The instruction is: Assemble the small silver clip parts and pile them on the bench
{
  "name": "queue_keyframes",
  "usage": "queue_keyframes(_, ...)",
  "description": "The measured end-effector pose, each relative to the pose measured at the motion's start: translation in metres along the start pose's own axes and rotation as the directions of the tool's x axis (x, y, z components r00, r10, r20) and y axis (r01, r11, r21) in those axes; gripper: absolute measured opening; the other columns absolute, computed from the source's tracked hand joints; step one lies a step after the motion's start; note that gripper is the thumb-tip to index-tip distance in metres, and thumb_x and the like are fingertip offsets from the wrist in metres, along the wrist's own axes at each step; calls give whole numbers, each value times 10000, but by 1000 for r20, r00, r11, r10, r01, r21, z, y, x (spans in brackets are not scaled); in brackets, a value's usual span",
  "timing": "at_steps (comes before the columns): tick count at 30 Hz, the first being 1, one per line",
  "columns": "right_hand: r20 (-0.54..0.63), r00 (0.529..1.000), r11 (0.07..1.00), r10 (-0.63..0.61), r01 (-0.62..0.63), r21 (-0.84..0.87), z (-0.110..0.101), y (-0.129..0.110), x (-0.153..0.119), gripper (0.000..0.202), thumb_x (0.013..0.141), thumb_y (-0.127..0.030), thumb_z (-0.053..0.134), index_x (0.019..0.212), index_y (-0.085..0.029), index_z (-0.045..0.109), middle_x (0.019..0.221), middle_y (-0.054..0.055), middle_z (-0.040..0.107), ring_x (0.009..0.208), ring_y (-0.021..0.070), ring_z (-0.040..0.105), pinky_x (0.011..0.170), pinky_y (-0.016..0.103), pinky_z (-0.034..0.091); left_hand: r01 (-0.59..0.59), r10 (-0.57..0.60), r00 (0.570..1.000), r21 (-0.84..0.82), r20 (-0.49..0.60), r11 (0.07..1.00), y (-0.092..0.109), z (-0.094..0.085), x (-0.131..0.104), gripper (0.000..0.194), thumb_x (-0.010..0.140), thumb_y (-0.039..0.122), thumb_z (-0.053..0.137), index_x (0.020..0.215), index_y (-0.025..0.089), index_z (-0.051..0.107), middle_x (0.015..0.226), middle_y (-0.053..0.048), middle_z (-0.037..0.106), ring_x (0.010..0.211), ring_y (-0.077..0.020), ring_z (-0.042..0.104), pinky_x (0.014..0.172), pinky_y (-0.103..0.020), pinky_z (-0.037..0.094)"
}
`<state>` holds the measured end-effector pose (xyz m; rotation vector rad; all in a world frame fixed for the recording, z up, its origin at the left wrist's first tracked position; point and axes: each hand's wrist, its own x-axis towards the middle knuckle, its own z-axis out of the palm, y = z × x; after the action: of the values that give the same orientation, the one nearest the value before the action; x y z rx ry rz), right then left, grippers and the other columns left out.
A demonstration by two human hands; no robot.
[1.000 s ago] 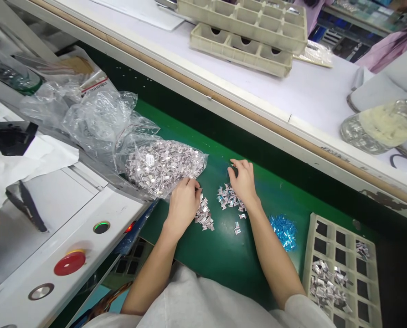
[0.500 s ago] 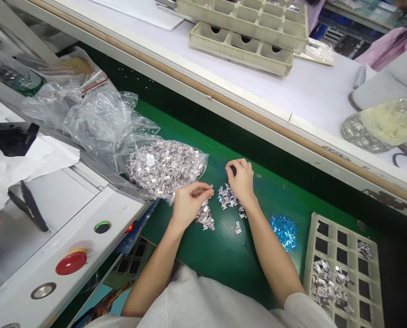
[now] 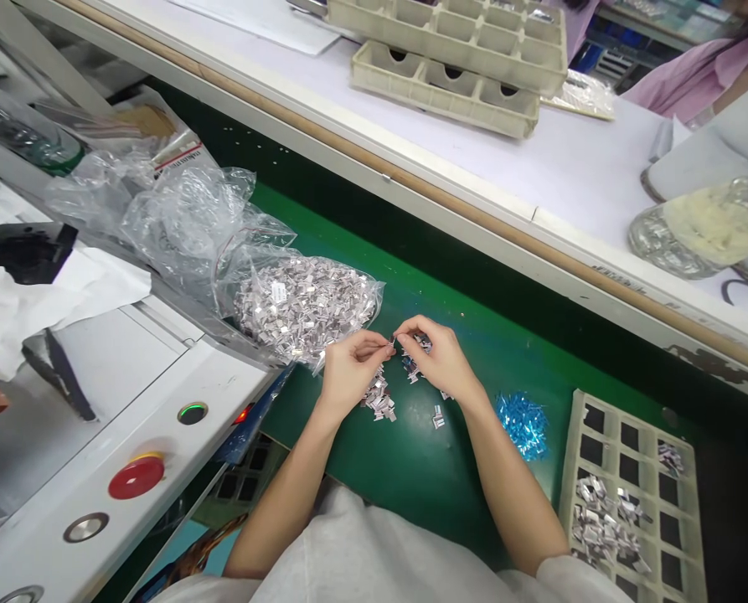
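My left hand [image 3: 350,368] is closed, pinching a small silvery metal part [image 3: 392,341] between thumb and fingertips. My right hand [image 3: 440,356] meets it from the other side, thumb and forefinger pinched at the part's edge; the exact contact is too small to make out. Below my left hand lies a small pile of silvery metal parts [image 3: 381,400]. Partly covered by my right hand is another pile with bluish faces [image 3: 410,368]. One loose cluster of parts [image 3: 437,417] sits near my right wrist. Thin blue strips [image 3: 523,425] are heaped beyond my right forearm.
A clear plastic bag [image 3: 311,303] full of metal parts lies left on the green tabletop [image 3: 379,469]. At right stands a compartment tray [image 3: 695,511] with parts in some cells. A machine panel with a red button [image 3: 136,476] borders the left; a raised white shelf [image 3: 461,167] crosses behind.
My right hand has come down and left to meet my left hand at the metal part. My left hand has stayed nearly in place. Across the shelf, a person's pink sleeve has shifted.
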<state>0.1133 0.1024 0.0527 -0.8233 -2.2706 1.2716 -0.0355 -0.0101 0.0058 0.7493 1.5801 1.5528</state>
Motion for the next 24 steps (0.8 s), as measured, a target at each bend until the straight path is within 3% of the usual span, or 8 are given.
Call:
queue_keyframes(9,-15,1000,999,-23,23,31,7,8,3,93,1000,-227,617,953,-236,697,961,23,716,879,190,670,816,327,508,-20,20,1000,21,17,1000,0,-1,-1,163,830,342,854,876,202,787,842,-46,808,829,-241,810,825,-356,667)
queue_keyframes(13,-43,999,994,23,-18,104,10,13,5,103,987,-258,637,1050,-242,716,1042,40,754,929,203,702,863,352,538,-16,16,999,13,35,1000,1,-1,-2,157,829,336,858,885,208,787,856,-45,808,835,-243,810,826,-361,666)
queue_keyframes(17,23,999,974,34,-38,223,10,12,5,213,938,-243,672,1148,-242,713,993,27,743,908,195,700,843,343,549,-15,13,998,28,67,999,1,-1,-1,171,846,359,840,893,210,770,868,-49,807,864,-256,812,842,-379,667)
queue_keyframes(21,27,998,985,56,-60,159,7,12,5,177,907,-216,657,1073,-235,715,899,7,717,802,172,644,766,320,509,-95,70,990,203,126,975,8,-14,0,157,886,346,795,981,226,760,935,-44,805,889,-247,795,851,-378,649)
queue_keyframes(24,22,995,995,92,-93,21,2,16,4,178,883,-183,631,1047,-242,666,847,-13,690,742,164,589,723,310,472,-231,181,972,504,147,832,16,-31,0,149,950,309,707,1074,238,749,1026,-55,783,909,-244,751,875,-397,607)
